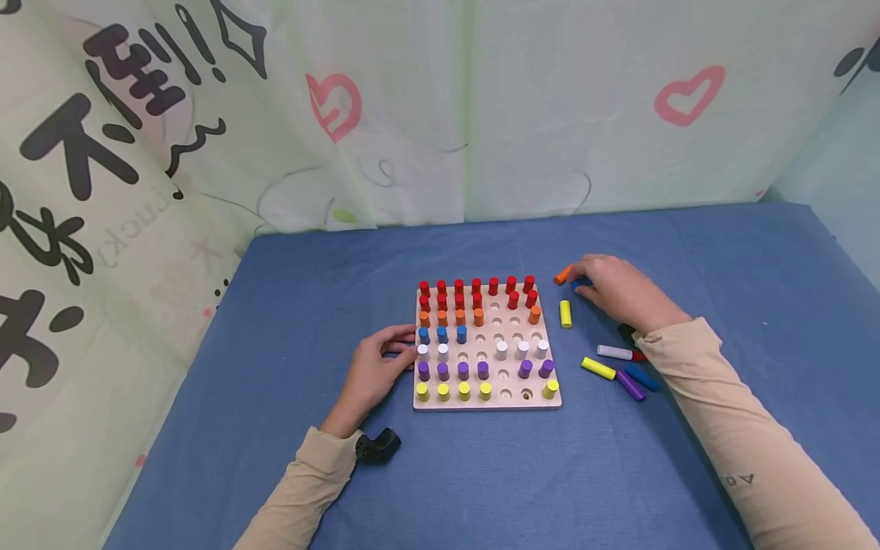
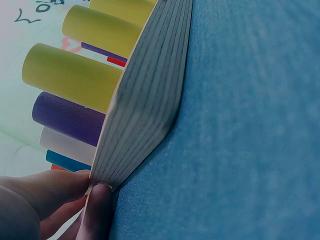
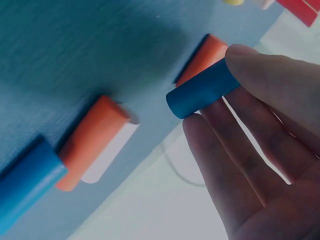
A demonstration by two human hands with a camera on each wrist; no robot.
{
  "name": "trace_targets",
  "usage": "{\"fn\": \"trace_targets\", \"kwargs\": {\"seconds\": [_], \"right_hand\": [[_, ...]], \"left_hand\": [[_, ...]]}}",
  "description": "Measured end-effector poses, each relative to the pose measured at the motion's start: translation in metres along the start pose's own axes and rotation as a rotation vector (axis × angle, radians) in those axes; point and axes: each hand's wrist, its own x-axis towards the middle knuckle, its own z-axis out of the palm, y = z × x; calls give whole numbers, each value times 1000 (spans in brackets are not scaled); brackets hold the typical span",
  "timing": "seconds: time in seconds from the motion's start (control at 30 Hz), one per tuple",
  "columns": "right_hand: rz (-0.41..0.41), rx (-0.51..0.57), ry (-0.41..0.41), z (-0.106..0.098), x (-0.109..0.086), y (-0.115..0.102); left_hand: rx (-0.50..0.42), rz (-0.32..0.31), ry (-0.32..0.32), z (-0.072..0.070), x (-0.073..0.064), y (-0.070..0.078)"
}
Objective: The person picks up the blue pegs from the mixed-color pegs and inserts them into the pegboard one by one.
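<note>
A wooden pegboard (image 1: pixel 461 406) lies on the blue cloth with rows of red, orange, blue, white, purple and yellow pegs upright in it. Several holes toward its middle and right are bare. At the board's left edge, my left hand (image 1: pixel 376 365) pinches the side; thumb and fingers (image 2: pixel 55 187) meet the edge in the left wrist view. Beyond the board's right side, my right hand (image 1: pixel 622 290) holds a blue peg (image 3: pixel 202 92) between thumb and fingertips. An orange peg (image 3: pixel 205 55) lies on the cloth just behind it in the right wrist view.
Right of the board lie loose pegs: a yellow one (image 1: pixel 565 314), a white one (image 1: pixel 614 352), another yellow one (image 1: pixel 598 368), a purple one (image 1: pixel 630 386) and a blue one (image 1: pixel 642 377). A printed curtain (image 1: pixel 536 114) hangs behind the table.
</note>
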Motion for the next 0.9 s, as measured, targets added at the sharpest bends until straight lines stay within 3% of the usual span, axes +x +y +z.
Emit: {"fn": "trace_targets", "kwargs": {"seconds": [0.4,0.9], "right_hand": [[-3,68,15,-5,-4,-15],[-40,72,44,-6,-7,-31]], "left_hand": [[3,6,3,1,0,0],[13,-8,7,2,1,0]]}}
